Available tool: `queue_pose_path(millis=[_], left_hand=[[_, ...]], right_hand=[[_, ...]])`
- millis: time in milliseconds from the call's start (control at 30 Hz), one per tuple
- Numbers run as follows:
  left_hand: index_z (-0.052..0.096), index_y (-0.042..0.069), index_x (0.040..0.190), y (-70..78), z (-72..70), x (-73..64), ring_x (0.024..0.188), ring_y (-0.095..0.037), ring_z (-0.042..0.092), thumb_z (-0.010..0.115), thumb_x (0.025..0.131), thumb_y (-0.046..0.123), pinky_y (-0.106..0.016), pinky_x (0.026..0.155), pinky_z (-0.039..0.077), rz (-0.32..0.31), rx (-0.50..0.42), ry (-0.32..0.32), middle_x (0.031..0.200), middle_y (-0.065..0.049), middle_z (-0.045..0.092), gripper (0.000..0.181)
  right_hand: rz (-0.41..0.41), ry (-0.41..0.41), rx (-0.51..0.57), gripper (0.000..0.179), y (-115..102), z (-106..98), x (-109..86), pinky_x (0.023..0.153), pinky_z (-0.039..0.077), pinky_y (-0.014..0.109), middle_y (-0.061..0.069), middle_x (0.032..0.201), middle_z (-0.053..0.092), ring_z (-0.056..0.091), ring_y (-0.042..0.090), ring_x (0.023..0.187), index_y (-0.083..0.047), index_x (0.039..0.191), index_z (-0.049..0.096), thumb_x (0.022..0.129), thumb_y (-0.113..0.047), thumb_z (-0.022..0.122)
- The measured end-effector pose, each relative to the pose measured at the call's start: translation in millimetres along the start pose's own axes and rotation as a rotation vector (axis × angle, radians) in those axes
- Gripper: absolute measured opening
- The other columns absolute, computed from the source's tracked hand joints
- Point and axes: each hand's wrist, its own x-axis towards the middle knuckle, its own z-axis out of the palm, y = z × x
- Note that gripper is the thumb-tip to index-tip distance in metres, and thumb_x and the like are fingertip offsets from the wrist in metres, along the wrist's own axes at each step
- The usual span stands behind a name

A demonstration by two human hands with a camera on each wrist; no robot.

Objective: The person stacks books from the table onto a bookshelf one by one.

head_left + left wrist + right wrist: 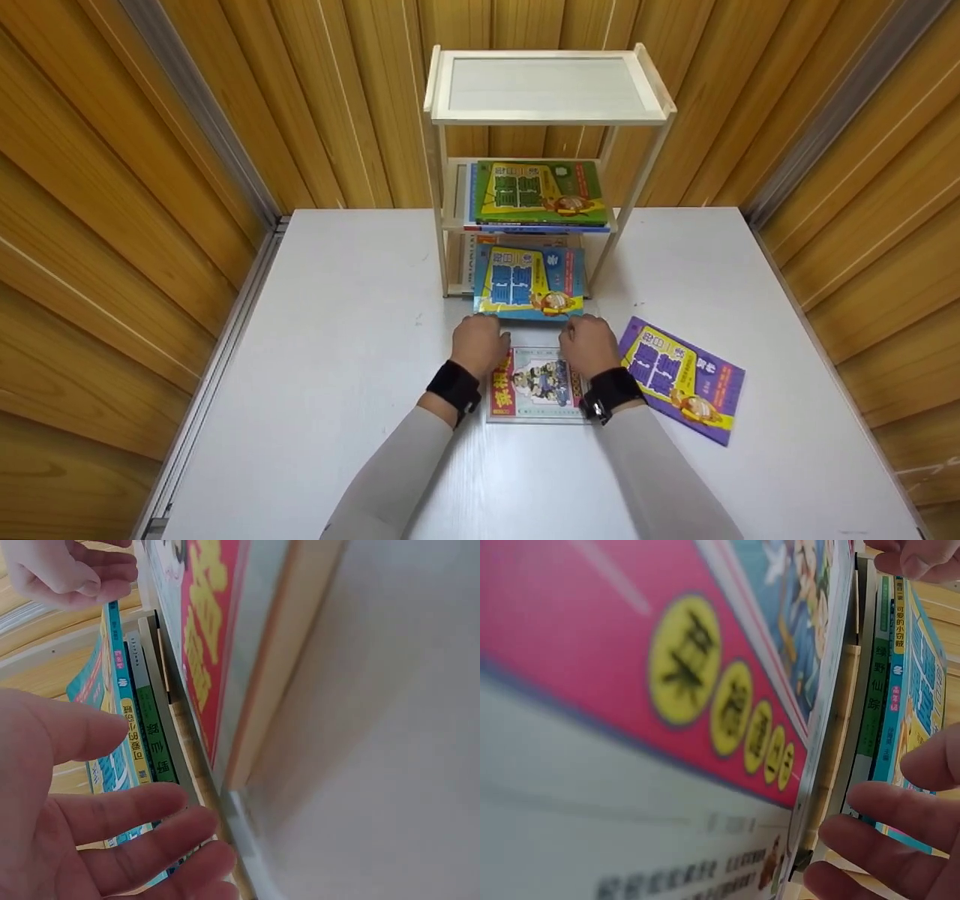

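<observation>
On the lower shelf of a small rack, a blue book [529, 281] sticks out over the front edge, its spine towards me. My left hand [480, 345] is at its front left corner, with thumb and fingers spread apart beside the spine in the left wrist view. My right hand [590, 345] is at the front right corner, its fingers [889, 814] also apart and loosely bent. Whether either hand touches the book is unclear. Beneath the blue book lies a green-spined book [874, 694]. A red-bordered book [536, 382] lies flat on the table between my wrists.
The pale wooden rack [551, 118] stands at the table's back, against wood-panelled walls. Its middle shelf bears a green book [540, 191] on top of others. A purple book [686, 379] lies askew on the white table [322, 337], right of my right hand.
</observation>
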Motion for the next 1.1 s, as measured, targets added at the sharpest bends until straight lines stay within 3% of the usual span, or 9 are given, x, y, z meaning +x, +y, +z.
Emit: queue_pose_path(millis=[300, 533, 833, 1100], left_hand=[[0.074, -0.002, 0.12, -2.7, -0.3, 14.0, 0.097, -0.034, 0.07, 0.07, 0.101, 0.036, -0.047, 0.08, 0.06, 0.001, 0.007, 0.037, 0.105, -0.019, 0.074, 0.042], [0.069, -0.003, 0.13, -2.7, -4.0, 28.1, 0.106, -0.034, 0.068, 0.07, 0.102, 0.034, -0.048, 0.088, 0.06, -0.033, -0.038, 0.008, 0.113, -0.019, 0.072, 0.047], [0.069, -0.001, 0.128, -8.1, -4.4, 46.3, 0.106, -0.034, 0.068, 0.067, 0.104, 0.032, -0.047, 0.09, 0.058, -0.027, -0.059, 0.001, 0.114, -0.017, 0.071, 0.041], [0.066, 0.005, 0.134, -15.7, -8.9, 54.6, 0.107, -0.028, 0.067, 0.065, 0.105, 0.031, -0.044, 0.094, 0.056, -0.052, -0.147, -0.044, 0.116, -0.011, 0.072, 0.039]], right_hand=[[-0.034, 0.002, 0.015, 0.034, -3, -2, 16.8, 0.097, 0.054, 0.057, 0.026, 0.112, 0.072, 0.068, 0.046, 0.108, 0.009, 0.118, 0.072, 0.098, -0.017, 0.063], [-0.008, -0.027, 0.046, 0.037, -4, -2, 31.2, 0.096, 0.054, 0.057, 0.026, 0.113, 0.07, 0.066, 0.044, 0.11, 0.01, 0.123, 0.069, 0.098, -0.017, 0.066], [-0.001, -0.044, 0.054, 0.037, -4, 0, 45.0, 0.097, 0.052, 0.057, 0.028, 0.117, 0.067, 0.064, 0.044, 0.112, 0.01, 0.123, 0.066, 0.098, -0.016, 0.067], [0.027, -0.093, 0.043, 0.048, 1, -1, 51.0, 0.104, 0.05, 0.059, 0.031, 0.128, 0.064, 0.063, 0.047, 0.121, 0.011, 0.137, 0.06, 0.099, -0.017, 0.068]])
